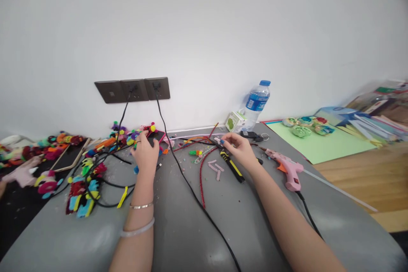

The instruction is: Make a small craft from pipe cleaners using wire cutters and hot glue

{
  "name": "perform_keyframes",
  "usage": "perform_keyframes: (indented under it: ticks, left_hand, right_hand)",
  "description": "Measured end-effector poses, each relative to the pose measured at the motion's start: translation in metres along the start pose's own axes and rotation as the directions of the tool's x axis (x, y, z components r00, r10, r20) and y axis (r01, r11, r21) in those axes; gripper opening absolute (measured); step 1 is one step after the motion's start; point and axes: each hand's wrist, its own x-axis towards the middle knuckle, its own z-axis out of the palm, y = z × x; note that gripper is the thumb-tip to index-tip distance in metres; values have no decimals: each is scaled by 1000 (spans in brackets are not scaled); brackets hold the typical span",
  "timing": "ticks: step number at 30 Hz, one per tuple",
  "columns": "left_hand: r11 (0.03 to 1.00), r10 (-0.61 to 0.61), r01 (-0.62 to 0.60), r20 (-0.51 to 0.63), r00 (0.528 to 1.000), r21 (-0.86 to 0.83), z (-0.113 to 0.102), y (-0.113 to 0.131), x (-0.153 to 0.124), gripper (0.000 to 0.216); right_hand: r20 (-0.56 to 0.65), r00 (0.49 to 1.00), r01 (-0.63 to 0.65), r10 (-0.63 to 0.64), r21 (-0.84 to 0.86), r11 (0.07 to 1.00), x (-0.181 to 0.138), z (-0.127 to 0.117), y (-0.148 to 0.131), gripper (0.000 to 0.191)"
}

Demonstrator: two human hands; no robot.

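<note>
My left hand (145, 153) reaches among small, colourful fuzzy pipe-cleaner figures (132, 137) near the wall. Its thumb stands apart from the fingers, and I see nothing held in it. My right hand (238, 149) is closed in a pinch at a small pale piece (218, 140), whose kind I cannot make out. Just below that hand lie pliers with yellow and black handles (234, 168). Several short pale-purple strips (212, 167) are beside the pliers. A red pipe cleaner (201, 180) curves along the table left of them.
A pink glue gun (288, 170) lies right of my right arm. Black cables (191, 177) cross the grey table (181, 238) from the wall sockets (132, 90). A water bottle (257, 102) and small box (236, 122) stand against the wall. Green paper (321, 144) bears crinkled rosettes.
</note>
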Motion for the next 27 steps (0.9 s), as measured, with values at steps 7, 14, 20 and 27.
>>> perform_keyframes:
  ticks: [7,14,20,27]
  left_hand:
    - [995,-81,71,130,988,77,3,-4,2,40]
    - [998,-46,41,129,991,41,3,-7,4,25]
    - [946,136,-168,-131,982,-277,2,-5,7,26]
    - [845,33,-209,-341,939,-493,2,-6,10,30]
  right_hand:
    - [-68,998,-10,11,12,1000,1,-1,0,24]
    - [-98,995,-29,35,62,998,2,-3,2,23]
    - [-122,991,-43,61,144,989,3,-4,3,26]
    - [-164,981,-71,99,167,983,6,-8,8,27]
